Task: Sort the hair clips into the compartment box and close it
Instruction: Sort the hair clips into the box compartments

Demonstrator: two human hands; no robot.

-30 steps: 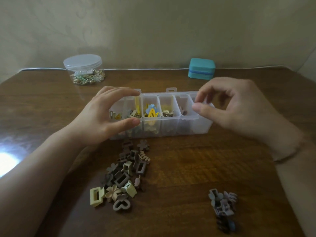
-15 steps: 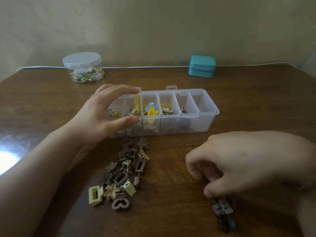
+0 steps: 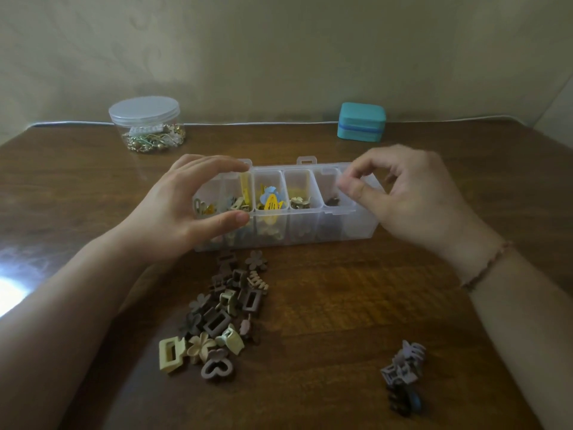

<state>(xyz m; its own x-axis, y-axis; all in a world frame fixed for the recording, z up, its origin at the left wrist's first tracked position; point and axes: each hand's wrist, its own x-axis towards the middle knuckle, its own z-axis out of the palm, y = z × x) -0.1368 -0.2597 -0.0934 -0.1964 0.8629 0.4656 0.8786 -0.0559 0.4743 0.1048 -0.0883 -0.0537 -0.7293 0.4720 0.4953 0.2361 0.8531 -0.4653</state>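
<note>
The clear compartment box [image 3: 356, 231] lies open in the middle of the table, with clips in several of its cells. My left hand [image 3: 173, 218] grips its left end, thumb on the front wall and fingers over the back rim. My right hand [image 3: 412, 193] hovers over the box's right end, thumb and forefinger pinched on a small hair clip that the fingertips mostly hide. A large pile of brown and beige hair clips [image 3: 217, 318] lies in front of the box. A small pile of grey and dark hair clips [image 3: 403, 373] sits at the front right.
A round clear jar [image 3: 145, 125] with a lid and small trinkets stands at the back left. A teal case [image 3: 361, 121] stands at the back right, near the wall. Bright glare falls on the table's left edge.
My right hand dropped from the box to the small pile at the front right, then rose back over the box's right end with its fingers pinched. My left hand stayed on the box.
</note>
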